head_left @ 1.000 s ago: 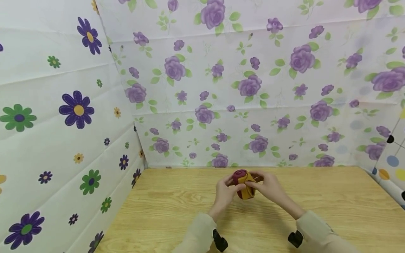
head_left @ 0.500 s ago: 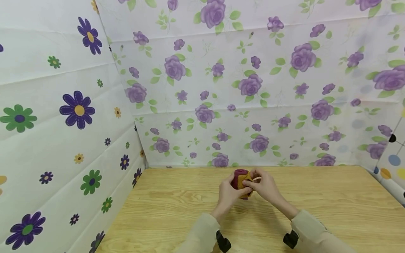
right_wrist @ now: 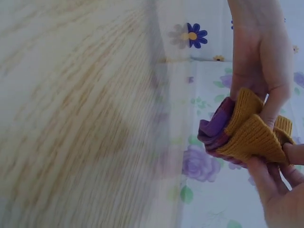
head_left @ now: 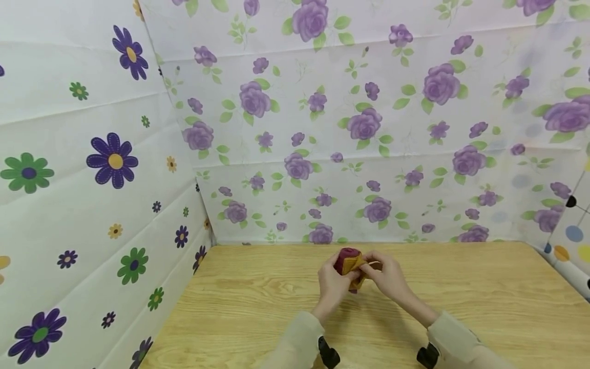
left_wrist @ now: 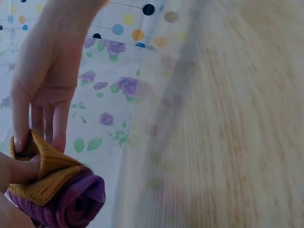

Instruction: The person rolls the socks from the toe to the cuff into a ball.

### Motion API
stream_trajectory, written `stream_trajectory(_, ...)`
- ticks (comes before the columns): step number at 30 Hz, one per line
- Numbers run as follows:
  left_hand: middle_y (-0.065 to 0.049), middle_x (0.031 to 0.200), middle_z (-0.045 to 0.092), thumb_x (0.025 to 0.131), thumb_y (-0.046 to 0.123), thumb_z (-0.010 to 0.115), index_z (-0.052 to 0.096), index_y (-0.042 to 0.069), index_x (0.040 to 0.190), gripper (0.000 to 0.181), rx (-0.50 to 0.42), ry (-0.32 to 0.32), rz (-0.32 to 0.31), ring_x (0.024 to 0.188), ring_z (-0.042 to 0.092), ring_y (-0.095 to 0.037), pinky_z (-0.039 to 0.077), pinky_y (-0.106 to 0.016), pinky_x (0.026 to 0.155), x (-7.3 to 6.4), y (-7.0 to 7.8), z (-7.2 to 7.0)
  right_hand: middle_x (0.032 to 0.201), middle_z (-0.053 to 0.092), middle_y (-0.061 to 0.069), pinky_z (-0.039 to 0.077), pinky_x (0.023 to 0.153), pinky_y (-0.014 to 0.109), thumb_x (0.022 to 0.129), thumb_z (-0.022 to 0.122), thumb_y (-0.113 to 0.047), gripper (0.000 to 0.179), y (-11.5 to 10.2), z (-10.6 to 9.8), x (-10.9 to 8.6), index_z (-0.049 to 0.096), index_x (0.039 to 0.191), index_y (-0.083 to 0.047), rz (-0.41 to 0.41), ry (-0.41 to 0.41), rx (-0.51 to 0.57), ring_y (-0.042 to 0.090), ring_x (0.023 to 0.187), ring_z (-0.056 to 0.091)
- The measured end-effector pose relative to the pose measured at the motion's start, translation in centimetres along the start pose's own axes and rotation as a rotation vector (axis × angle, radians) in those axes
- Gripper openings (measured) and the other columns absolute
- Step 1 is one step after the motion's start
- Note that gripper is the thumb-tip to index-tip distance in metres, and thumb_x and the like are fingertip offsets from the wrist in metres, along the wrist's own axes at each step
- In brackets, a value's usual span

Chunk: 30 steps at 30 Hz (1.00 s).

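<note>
A rolled-up sock bundle (head_left: 349, 261), maroon and purple with a mustard ribbed cuff (right_wrist: 251, 137), is held up over the table between both hands. My left hand (head_left: 333, 284) grips the roll from the left, its thumb pressed on the mustard cuff. From the right, my right hand (head_left: 389, 277) pinches the edge of that cuff, drawing it away from the roll. The spiral end of the roll (left_wrist: 78, 206) shows in the left wrist view, where the right hand (left_wrist: 47, 80) reaches down to the cuff. The cuff stands open like a pocket around the left thumb.
The light wooden table (head_left: 249, 297) spreads beneath the hands. A purple-rose cloth (head_left: 286, 128) hangs along its back edge, a daisy-print cloth (head_left: 92, 215) on the left, and a dotted cloth (head_left: 571, 246) at the right. Both wrists wear black cameras (head_left: 328, 353).
The roll has turned and shifted slightly left in the hands. My left thumb has moved in at the mustard cuff, and my right fingers now pull its edge out to the right.
</note>
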<state>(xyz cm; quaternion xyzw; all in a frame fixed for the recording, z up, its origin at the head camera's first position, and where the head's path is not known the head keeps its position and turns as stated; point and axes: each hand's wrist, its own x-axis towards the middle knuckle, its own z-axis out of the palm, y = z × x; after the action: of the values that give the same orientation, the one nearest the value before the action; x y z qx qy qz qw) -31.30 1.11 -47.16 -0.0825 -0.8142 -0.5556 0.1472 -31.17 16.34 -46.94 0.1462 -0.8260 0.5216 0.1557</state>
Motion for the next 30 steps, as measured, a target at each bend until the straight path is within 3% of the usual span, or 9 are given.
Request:
stream_trajectory(4,-0.01,0.112,0.067,0.077,0.011,0.082,0.057,0.007,0.121,0.051,0.009,-0.001,0.016,0.103,0.065,-0.026,0.055,-0.037,0.085,0.0,-0.2,-0.2,0.099,0.071,0.012,0.056,0.077,0.029,0.094,0.063,-0.013,0.014,-0.5,-0.7,0.0,0.068,0.103,-0.004,0.097,-0.002,0.04,0.014,0.086,0.068)
stream_trajectory(7,-0.011,0.113,0.065,0.078,0.006,0.08,0.052,0.006,0.12,0.05,0.014,-0.032,0.048,0.104,0.064,-0.026,0.054,-0.037,0.087,0.1,-0.3,-0.4,0.103,0.071,0.011,0.056,0.085,0.036,0.098,0.056,-0.01,0.019,-0.9,-1.5,0.2,0.062,0.111,0.002,0.258,-0.038,0.226,0.011,0.089,0.068)
stream_trajectory(11,-0.011,0.116,0.063,0.083,0.005,0.075,0.051,0.008,0.122,0.045,-0.011,-0.136,0.057,0.105,0.063,-0.025,0.055,-0.035,0.085,0.2,-0.3,-0.7,0.098,0.066,-0.003,0.051,0.081,0.033,0.101,0.048,-0.013,0.02,-0.9,-2.6,0.6,0.056,0.116,-0.002,0.449,-0.102,0.468,0.007,0.087,0.061)
stream_trajectory(14,-0.011,0.116,0.063,0.086,0.008,0.072,0.051,0.009,0.124,0.043,-0.038,-0.238,0.048,0.104,0.063,-0.023,0.055,-0.031,0.083,0.1,-0.3,-0.9,0.093,0.061,-0.008,0.038,0.073,0.031,0.102,0.046,-0.016,0.017,-0.6,-3.2,0.9,0.056,0.113,-0.01,0.506,-0.175,0.554,0.008,0.084,0.055)
stream_trajectory(16,-0.012,0.115,0.064,0.087,0.008,0.071,0.052,0.009,0.125,0.042,-0.05,-0.296,0.046,0.102,0.064,-0.022,0.056,-0.03,0.079,-0.1,-0.2,-1.1,0.092,0.062,-0.009,0.038,0.075,0.031,0.101,0.047,-0.019,0.015,-0.3,-3.6,1.2,0.059,0.109,-0.013,0.498,-0.222,0.558,0.009,0.085,0.056)
stream_trajectory(19,-0.011,0.115,0.065,0.088,0.008,0.07,0.055,0.01,0.126,0.041,-0.058,-0.4,0.034,0.1,0.064,-0.019,0.056,-0.029,0.076,-0.3,-0.1,-1.6,0.092,0.062,-0.008,0.043,0.081,0.033,0.101,0.05,-0.021,0.013,0.3,-4.1,1.6,0.062,0.105,-0.016,0.427,-0.294,0.525,0.009,0.086,0.059)
stream_trajectory(22,-0.01,0.117,0.065,0.089,0.009,0.069,0.057,0.012,0.127,0.04,-0.047,-0.535,0.044,0.099,0.064,-0.015,0.055,-0.027,0.077,-0.2,0.2,-2.3,0.092,0.063,-0.006,0.05,0.079,0.032,0.099,0.055,-0.021,0.011,0.6,-4.6,2.0,0.065,0.101,-0.017,0.345,-0.355,0.479,0.01,0.083,0.061)
stream_trajectory(26,-0.008,0.121,0.063,0.091,0.011,0.067,0.055,0.014,0.128,0.039,-0.004,-0.705,0.127,0.103,0.062,-0.012,0.055,-0.024,0.075,0.2,0.3,-3.1,0.092,0.066,-0.004,0.052,0.07,0.027,0.096,0.059,-0.019,0.011,0.7,-4.8,2.3,0.07,0.099,-0.017,0.258,-0.451,0.443,0.011,0.079,0.061)
stream_trajectory(30,-0.005,0.118,0.063,0.091,0.01,0.066,0.054,0.014,0.124,0.034,0.074,-0.776,0.25,0.1,0.061,-0.005,0.053,-0.018,0.073,0.2,0.3,-3.6,0.096,0.068,-0.002,0.053,0.066,0.025,0.095,0.06,-0.017,0.014,0.8,-4.6,2.3,0.071,0.1,-0.01,0.234,-0.567,0.474,0.011,0.078,0.063)
